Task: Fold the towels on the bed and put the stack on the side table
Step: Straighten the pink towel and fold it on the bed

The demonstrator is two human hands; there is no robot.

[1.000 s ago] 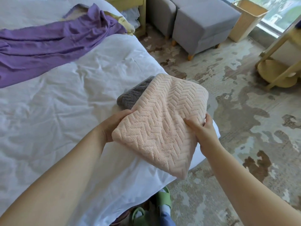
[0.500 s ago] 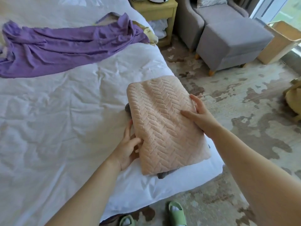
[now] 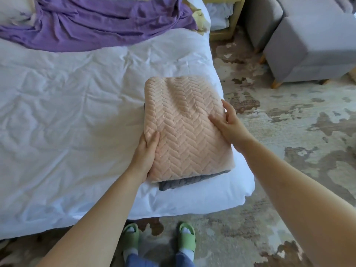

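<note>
A folded pink towel (image 3: 185, 128) with a herringbone weave lies on a folded grey towel (image 3: 190, 181) at the near right corner of the white bed (image 3: 77, 122). Only the grey towel's front edge shows under the pink one. My left hand (image 3: 145, 153) holds the stack's left side, thumb on top and fingers hidden under the edge. My right hand (image 3: 229, 124) holds the right side, thumb on the pink towel and fingers down along its edge. The yellow wooden side table (image 3: 229, 26) stands beyond the bed's far right corner, only partly in view.
A purple cloth (image 3: 96, 26) lies spread across the far part of the bed. A grey ottoman (image 3: 308, 51) and a grey armchair (image 3: 262, 20) stand on the patterned floor at upper right. My feet in green slippers (image 3: 159, 239) stand at the bed's edge.
The pink towel, held in the air a second ago, now lies squarely on the grey towel. Both hands have shifted to the stack's left and right sides.
</note>
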